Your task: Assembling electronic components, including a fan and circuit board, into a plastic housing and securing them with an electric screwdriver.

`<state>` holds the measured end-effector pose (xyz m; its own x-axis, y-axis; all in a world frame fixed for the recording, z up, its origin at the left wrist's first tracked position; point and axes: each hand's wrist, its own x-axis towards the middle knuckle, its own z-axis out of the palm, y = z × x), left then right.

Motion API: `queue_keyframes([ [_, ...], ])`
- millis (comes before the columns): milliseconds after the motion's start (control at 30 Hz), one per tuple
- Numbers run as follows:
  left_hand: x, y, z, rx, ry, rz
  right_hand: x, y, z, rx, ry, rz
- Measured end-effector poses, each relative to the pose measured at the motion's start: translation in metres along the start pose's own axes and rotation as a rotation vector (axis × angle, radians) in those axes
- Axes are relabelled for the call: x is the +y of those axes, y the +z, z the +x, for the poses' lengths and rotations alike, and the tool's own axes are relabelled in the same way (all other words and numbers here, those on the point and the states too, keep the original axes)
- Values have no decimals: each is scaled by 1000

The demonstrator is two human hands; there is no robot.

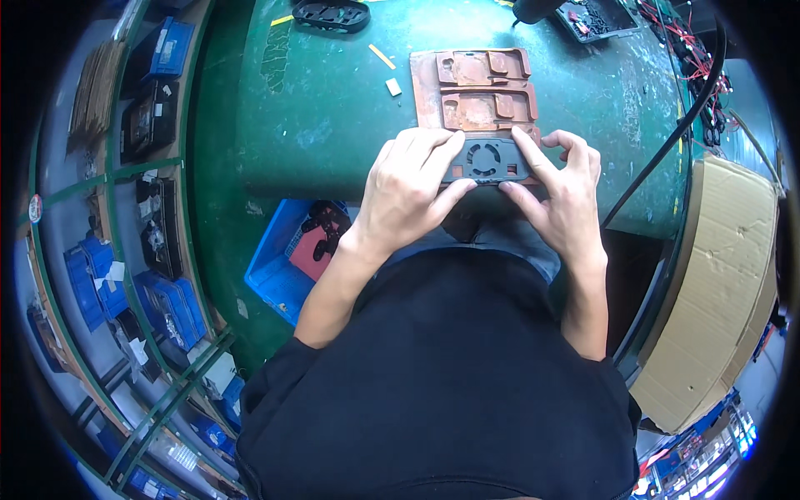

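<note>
Between my two hands lies a black plastic housing (483,158) with a round vented ring in its middle and small square openings at the sides. It sits over the near end of a reddish-brown fixture block (427,92), whose two farther shaped recesses show bare. My left hand (408,183) grips the housing's left end, thumb on the near edge and fingers toward the far edge. On the other end my right hand (562,183) does the same, its thumb at the near edge and index finger at the far side. The recess under the housing is mostly hidden.
On the green table (333,108) are a black oval part (332,15), a small white piece (393,87) and a dark tool tip (533,10). A tray of small black parts (593,18) stands far right. A blue bin (275,267) is lower left, a cardboard box (717,283) right.
</note>
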<state>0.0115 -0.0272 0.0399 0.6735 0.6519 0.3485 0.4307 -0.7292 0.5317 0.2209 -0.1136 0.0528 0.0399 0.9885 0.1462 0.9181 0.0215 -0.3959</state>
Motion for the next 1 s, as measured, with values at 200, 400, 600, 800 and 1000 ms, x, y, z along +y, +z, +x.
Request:
queue_keyframes([
  [200,1,2,1,0,-14,11,-6,7,-7,98,27,-68],
  [400,2,-3,3,23,-22,-8,-19,-28,-14,378,-30,468],
  [600,-4,-7,-3,211,4,-46,-24,-33,109,686,176,937],
  [800,5,-13,-2,281,-115,-146,19,-13,195,698,160,1023],
  [1000,-13,-13,61,222,-134,-297,24,-78,132,989,-268,1317],
])
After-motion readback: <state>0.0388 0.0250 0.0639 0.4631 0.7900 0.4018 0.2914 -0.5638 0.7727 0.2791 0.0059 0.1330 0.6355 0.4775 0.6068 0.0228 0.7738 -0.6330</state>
